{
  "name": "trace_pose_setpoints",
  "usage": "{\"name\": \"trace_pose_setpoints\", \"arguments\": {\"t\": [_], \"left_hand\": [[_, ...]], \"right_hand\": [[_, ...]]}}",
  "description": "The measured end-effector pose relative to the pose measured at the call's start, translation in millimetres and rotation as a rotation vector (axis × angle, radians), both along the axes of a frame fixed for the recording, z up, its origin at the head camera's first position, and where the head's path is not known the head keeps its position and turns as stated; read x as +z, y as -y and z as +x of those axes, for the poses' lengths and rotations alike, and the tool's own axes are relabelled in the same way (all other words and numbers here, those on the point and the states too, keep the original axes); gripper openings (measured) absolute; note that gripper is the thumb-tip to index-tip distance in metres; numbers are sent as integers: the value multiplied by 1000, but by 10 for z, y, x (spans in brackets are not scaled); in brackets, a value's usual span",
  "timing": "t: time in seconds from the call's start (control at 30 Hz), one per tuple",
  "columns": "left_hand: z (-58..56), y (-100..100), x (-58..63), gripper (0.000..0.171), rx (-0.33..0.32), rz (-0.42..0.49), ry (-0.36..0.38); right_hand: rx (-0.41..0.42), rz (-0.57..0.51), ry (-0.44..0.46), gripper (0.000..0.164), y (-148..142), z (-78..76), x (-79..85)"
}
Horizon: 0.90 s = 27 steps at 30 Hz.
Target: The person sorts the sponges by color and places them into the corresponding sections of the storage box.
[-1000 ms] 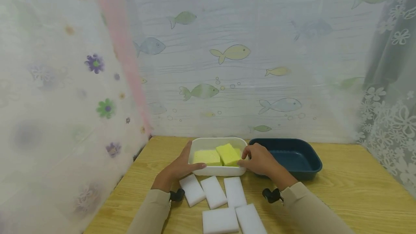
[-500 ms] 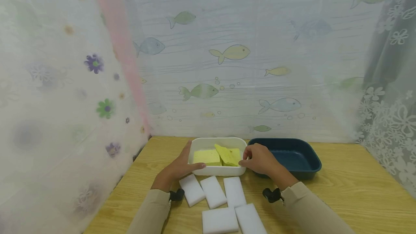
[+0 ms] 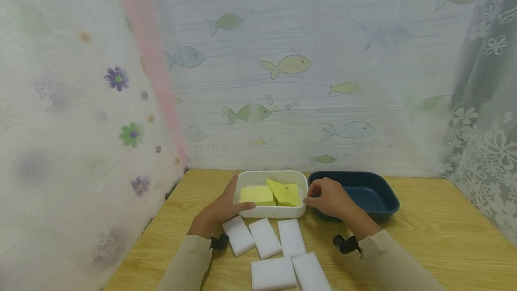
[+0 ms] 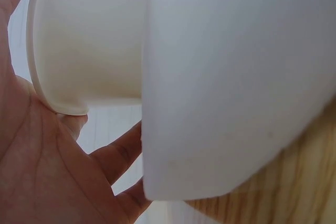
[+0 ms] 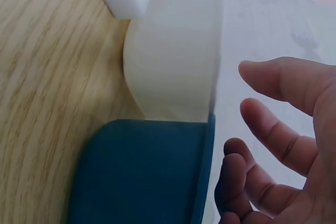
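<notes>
A white plastic container holds yellow sponges: one lies on the left, and a tilted yellow sponge rests over another at the right. My left hand grips the container's left end, its thumb over the front rim. In the left wrist view, the palm is against the container's rim. My right hand hovers between the white container and a dark blue container. Its fingers are loosely bent, thumb and index finger apart, with nothing between them in the right wrist view.
Several white sponges lie on the wooden table in front of the white container. One white sponge fills much of the left wrist view. Patterned curtains hang behind the table and at its sides.
The upper yellow sponge on the right has tipped over and shifted in the white container. My right hand has moved away from it, to the right, over the blue container's near-left side.
</notes>
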State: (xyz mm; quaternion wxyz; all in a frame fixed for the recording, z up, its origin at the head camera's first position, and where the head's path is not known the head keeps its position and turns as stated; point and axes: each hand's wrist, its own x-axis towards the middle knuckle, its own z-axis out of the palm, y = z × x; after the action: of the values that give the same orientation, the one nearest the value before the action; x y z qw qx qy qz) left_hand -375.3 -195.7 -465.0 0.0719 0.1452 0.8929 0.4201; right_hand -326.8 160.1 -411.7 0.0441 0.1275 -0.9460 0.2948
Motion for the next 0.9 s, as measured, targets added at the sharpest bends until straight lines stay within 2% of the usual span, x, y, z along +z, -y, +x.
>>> {"name": "trace_pose_setpoints", "arguments": {"t": [0.13, 0.3, 0.53, 0.73, 0.9], "left_hand": [[-13, -6, -13, 126, -19, 35, -15], [-6, 2, -11, 128, -11, 22, -9], [-7, 1, -14, 128, 0, 15, -7], [-6, -8, -15, 127, 3, 14, -9], [7, -3, -1, 128, 14, -17, 5]], "right_hand": [[-17, -40, -12, 14, -98, 89, 8], [-45, -78, -44, 15, -259, 249, 26], [-91, -54, -154, 29, -532, 414, 8], [-136, 16, -201, 42, -823, 472, -47], [-237, 58, -260, 59, -1148, 447, -145]]}}
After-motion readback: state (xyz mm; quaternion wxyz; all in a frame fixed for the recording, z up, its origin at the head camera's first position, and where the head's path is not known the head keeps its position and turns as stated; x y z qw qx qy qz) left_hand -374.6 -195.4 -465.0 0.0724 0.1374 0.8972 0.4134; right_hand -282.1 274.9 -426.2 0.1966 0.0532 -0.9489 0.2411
